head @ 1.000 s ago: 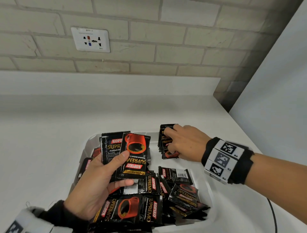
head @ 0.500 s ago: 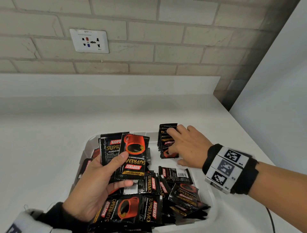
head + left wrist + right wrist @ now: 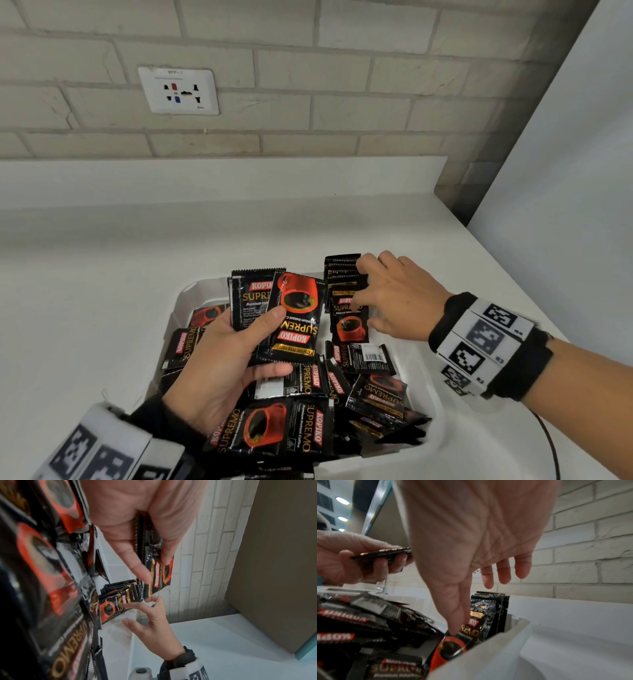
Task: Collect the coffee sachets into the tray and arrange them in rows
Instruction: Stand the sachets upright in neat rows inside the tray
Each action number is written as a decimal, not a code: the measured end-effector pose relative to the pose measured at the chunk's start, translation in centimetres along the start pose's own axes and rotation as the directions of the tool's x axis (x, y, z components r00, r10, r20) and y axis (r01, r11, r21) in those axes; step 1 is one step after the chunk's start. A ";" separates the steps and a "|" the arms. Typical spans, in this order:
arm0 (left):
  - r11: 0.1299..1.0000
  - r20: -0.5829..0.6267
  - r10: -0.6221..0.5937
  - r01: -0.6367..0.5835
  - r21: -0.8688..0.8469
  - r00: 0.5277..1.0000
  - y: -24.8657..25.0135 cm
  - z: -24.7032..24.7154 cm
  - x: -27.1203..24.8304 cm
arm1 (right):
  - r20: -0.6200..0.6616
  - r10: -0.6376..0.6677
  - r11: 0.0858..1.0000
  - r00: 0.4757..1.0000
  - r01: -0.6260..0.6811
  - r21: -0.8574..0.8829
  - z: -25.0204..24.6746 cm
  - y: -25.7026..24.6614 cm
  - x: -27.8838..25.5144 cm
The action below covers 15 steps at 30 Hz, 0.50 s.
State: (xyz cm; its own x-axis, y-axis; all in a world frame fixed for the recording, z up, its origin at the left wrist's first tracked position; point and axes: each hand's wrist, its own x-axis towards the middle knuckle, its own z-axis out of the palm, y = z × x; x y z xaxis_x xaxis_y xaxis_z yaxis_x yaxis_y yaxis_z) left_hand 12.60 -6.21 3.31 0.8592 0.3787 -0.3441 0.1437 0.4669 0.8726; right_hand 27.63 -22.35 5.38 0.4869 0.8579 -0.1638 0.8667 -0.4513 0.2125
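Note:
A white tray (image 3: 435, 407) on the counter holds a loose pile of black-and-red coffee sachets (image 3: 342, 394). At its far right end a short row of sachets (image 3: 346, 298) stands on edge. My right hand (image 3: 373, 294) hovers over that row with fingers spread; in the right wrist view one finger (image 3: 457, 615) touches the front sachet of the row (image 3: 486, 611). My left hand (image 3: 270, 342) grips a fan of sachets (image 3: 294, 318) above the pile, thumb on top. The left wrist view shows the held sachets (image 3: 154, 577) just above the row (image 3: 120, 595).
The tray stands near the front of a white counter (image 3: 102, 274), with a brick wall and a socket plate (image 3: 178, 90) behind. A pale panel (image 3: 565, 171) bounds the counter on the right. A dark cable (image 3: 551, 445) runs by the tray's right side.
My right hand has lifted and spread its fingers over the standing row, uncovering the front sachet's face. My left hand and its fan of sachets have stayed about where they were.

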 end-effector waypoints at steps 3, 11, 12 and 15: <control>1.000 -0.006 -0.005 0.005 -0.017 1.000 -0.1 0.3 0.1 | 0.005 0.006 1.000 1.000 -0.006 0.018 0.1 0.1 -0.5; 1.000 -0.022 -0.013 0.013 -0.028 1.000 0.2 0.2 -0.2 | -0.044 0.036 0.983 0.998 -0.028 0.184 -0.8 -0.2 -1.5; 0.999 -0.025 -0.010 0.009 -0.036 1.000 0.3 0.3 -0.2 | -0.052 0.071 0.952 0.996 -0.052 0.301 -1.5 -0.3 -1.6; 0.997 -0.029 0.016 -0.018 -0.078 0.999 0.5 1.0 -0.3 | -0.008 0.081 0.639 0.997 -0.046 0.768 -3.6 -1.3 -2.0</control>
State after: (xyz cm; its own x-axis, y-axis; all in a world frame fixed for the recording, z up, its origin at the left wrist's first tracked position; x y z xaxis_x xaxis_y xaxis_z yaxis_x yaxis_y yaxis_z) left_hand 12.94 -6.89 4.21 0.8466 0.4092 -0.3403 0.0897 0.5207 0.8490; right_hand 25.14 -22.59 8.87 0.5547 0.8205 -0.1380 0.6148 -0.5160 -0.5965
